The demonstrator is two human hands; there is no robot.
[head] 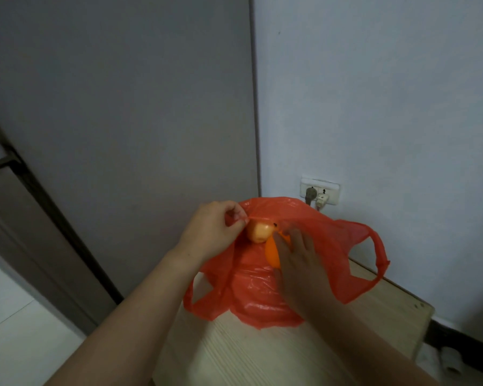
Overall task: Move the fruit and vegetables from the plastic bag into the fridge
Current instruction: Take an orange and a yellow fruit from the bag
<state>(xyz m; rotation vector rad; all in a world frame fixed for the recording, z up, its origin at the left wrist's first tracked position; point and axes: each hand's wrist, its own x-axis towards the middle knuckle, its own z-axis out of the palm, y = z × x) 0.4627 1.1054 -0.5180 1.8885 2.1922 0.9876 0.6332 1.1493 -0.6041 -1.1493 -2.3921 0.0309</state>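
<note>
Slippage looks the likeliest trouble: the right hand [299, 260] lies with fingers spread over the orange [271, 254] inside the plastic bag [332, 246], not visibly curled round it, so a hasty lift could let the round fruit roll deeper into the bag or off the tabletop [234, 355]; the left hand [215, 227] pinches the bag's rim between thumb and fingers, holding the mouth up, and if that thin film slips or tears, the opening would fall shut over the working hand; the pale yellow fruit [258, 232] touches the orange and may get nudged along; counted: one bag with two loop handles, two fruits in sight, two hands; anything else under the plastic is hidden; no fridge shows for certain.
</note>
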